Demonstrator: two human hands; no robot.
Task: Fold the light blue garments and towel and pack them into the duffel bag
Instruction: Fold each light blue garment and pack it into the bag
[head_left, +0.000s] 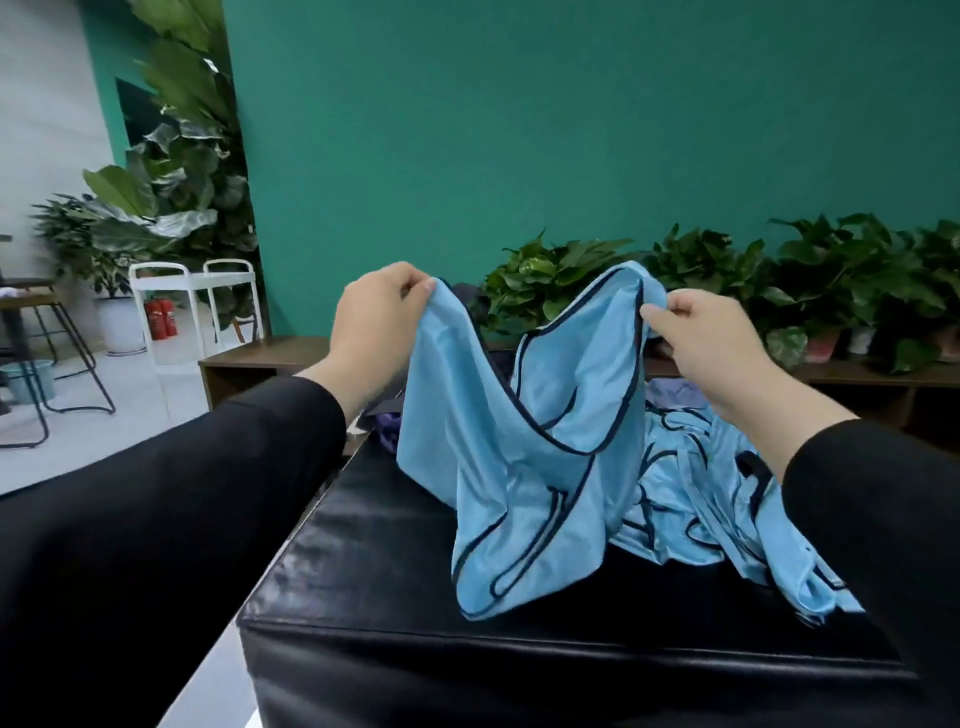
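1. Two hands held one light blue garment up over a black padded block: the left hand pinched one top corner between curled fingers and thumb, and the right hand pinched the opposite top edge the same way.
2. Its lower part draped onto the block, touching the top.
3. It looked thin, glossy and limp, so it would likely slide and sag; the dark piped edges seemed the surest places to grip.
4. More light blue cloth lay heaped just beside it on the right, unfolded.
5. Dark fabric behind the garment might have been the duffel bag; I could not tell, nor see anything packed inside.
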